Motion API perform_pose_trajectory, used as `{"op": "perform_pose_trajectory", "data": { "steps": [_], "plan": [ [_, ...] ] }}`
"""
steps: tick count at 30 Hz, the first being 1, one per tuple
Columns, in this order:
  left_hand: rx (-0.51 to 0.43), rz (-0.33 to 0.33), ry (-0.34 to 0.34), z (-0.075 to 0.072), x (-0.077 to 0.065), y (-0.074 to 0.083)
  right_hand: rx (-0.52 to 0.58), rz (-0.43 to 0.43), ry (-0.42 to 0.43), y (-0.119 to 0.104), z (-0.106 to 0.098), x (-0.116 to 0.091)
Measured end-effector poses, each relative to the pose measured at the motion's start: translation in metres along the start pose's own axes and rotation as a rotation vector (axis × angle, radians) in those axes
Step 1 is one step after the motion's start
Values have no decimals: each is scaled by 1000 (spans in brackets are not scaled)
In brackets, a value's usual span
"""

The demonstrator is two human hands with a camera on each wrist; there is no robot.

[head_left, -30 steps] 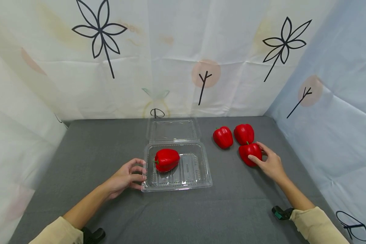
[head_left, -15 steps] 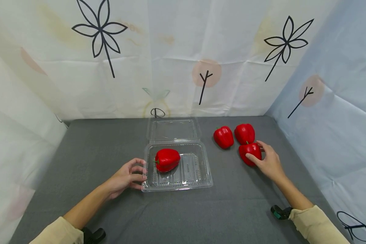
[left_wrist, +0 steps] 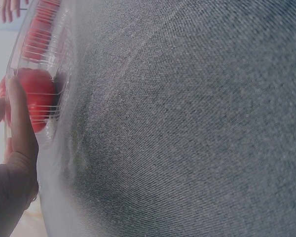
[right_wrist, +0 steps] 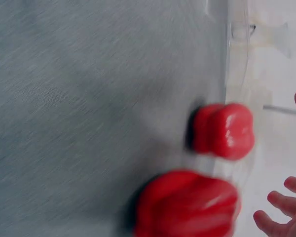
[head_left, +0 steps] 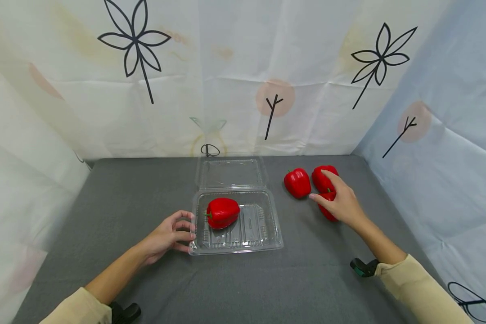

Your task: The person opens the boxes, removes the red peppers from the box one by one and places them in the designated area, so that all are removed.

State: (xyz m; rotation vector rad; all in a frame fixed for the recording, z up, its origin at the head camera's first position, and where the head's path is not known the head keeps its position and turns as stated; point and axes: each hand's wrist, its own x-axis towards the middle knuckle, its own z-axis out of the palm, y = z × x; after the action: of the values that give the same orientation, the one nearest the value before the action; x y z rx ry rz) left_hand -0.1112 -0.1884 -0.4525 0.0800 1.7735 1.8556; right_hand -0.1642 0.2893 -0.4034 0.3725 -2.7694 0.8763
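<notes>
In the head view a clear plastic clamshell container [head_left: 271, 234] lies with its lid [head_left: 231, 173] folded back. One red bell pepper [head_left: 222, 212] rests on its side in the container's left part. My left hand [head_left: 168, 235] touches the container's left wall with spread fingers. My right hand [head_left: 342, 202] hovers over the front-right bell pepper [head_left: 326, 210], partly hiding it, with thumb and fingers parted and nothing between them. Behind that one lies another bell pepper [head_left: 319, 177], overlapped by the fingers. Left of the thumb stands a further bell pepper [head_left: 296, 183].
A grey cloth [head_left: 243, 288] covers the table. White patterned fabric [head_left: 235, 90] rises along the back edge, with more fabric on both sides. Dark wrist straps [head_left: 364, 267] show by the beige sleeves [head_left: 417, 283].
My right hand has come off the front-right bell pepper and shifted left and slightly back, fingers spread. The peppers, container and left hand stay where they were.
</notes>
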Motion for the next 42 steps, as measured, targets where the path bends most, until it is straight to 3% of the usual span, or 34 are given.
{"op": "perform_pose_trajectory", "data": {
  "steps": [4,12,17,24,28,42],
  "plan": [
    [1,-5,7,0,0,1,-4,-82,-55,-20,11,11],
    [6,-7,13,1,1,1,18,-180,-276,-61,32,28],
    [1,-4,9,2,1,0,128,-252,-380,-77,45,41],
    [6,5,10,0,1,-1,319,-383,-591,-98,63,57],
    [5,0,14,-1,1,-1,349,-432,-665,-110,77,62],
    [-4,-30,31,1,1,0,297,-400,-789,-135,109,70]
  ]
}}
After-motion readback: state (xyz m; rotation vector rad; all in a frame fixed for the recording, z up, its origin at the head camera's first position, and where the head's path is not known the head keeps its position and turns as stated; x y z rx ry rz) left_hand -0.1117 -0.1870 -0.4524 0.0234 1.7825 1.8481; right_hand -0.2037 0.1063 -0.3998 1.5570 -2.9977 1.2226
